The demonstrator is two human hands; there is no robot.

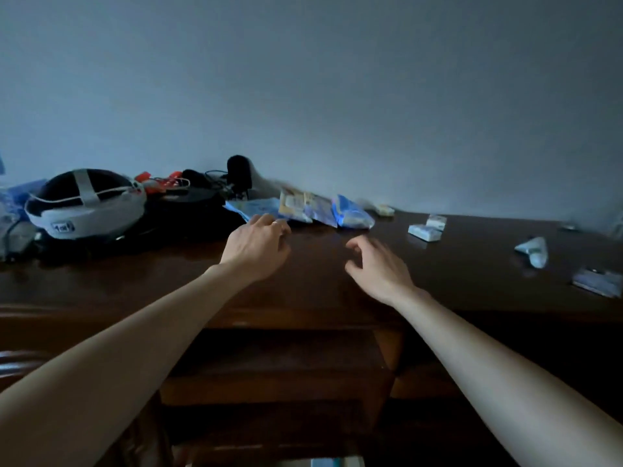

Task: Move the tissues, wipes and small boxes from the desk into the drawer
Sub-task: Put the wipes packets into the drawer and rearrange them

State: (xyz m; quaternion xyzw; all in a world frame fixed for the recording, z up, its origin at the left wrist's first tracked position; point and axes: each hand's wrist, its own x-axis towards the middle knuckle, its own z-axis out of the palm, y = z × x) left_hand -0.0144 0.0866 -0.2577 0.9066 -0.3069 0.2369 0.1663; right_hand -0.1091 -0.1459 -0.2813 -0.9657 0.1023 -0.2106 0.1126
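Several soft packs lie in a row near the wall on the dark wooden desk: a flat pale blue wipes pack, a yellow and blue tissue pack, and a blue and white pack. My left hand hovers just in front of the wipes pack, fingers loosely curled, holding nothing. My right hand is over the bare desk in front of the blue and white pack, fingers spread, empty. Two small white boxes sit further right. The open drawer shows below the desk edge.
A grey and black headset sits on dark gear at the left, with red cables and a black microphone behind. At the right lie a crumpled pale packet, a flat grey box and a small box by the wall.
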